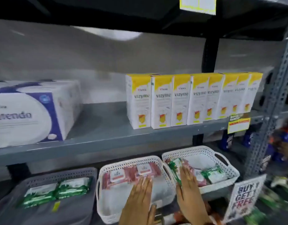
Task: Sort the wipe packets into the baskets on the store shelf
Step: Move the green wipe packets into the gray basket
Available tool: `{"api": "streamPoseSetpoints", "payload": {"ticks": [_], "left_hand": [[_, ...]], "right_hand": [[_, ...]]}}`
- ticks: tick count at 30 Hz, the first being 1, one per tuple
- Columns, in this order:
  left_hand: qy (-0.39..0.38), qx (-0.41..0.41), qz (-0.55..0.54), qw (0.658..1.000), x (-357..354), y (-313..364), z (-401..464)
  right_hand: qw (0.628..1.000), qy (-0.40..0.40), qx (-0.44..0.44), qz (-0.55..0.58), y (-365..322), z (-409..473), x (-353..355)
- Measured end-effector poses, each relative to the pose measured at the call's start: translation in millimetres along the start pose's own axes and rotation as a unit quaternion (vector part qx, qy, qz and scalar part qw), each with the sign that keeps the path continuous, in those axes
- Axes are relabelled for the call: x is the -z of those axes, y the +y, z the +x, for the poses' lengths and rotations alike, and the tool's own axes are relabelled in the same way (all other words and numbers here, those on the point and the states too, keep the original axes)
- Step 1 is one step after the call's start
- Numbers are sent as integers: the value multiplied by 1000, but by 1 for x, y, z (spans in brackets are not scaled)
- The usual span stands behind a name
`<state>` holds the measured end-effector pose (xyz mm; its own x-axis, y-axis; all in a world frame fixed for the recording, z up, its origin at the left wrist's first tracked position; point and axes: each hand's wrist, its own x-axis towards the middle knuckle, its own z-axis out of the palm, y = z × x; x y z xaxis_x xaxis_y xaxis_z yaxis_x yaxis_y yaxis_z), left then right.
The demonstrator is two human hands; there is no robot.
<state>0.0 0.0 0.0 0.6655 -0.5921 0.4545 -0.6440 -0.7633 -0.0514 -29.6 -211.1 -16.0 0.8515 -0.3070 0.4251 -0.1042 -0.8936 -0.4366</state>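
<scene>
Three baskets (200, 153): two green packets (56, 191), two red packets (132, 173).

Lower shelf, three baskets: grey basket (85, 173) with green packets (57, 191), middle white basket (123, 163) with red packets (132, 173), right white basket (221, 159) mixed red/green. Left hand (138, 202) flat, fingers on the red packets; right hand (190, 190) flat on the mixed pile. Vizyme boxes (188, 98) on the shelf above.

Grey metal shelf board (107, 142) on a perforated grey steel upright (269, 111), pale grey back wall (91, 59), dark upper shelf (107, 13), dim light
</scene>
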Motion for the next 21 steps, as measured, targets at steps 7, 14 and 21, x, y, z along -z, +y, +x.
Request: {"api": "streamPoseSetpoints", "payload": {"ticks": [7, 14, 21], "left_hand": [[-139, -16, -16, 990, -53, 51, 32], [-176, 31, -24, 984, -82, 59, 30], [-149, 90, -21, 985, -82, 35, 7]], "right_hand": [[982, -102, -147, 64, 63, 63, -3], [933, -210, -243, 162, 98, 103, -21], [935, -125, -255, 212, 115, 113, -5]]}}
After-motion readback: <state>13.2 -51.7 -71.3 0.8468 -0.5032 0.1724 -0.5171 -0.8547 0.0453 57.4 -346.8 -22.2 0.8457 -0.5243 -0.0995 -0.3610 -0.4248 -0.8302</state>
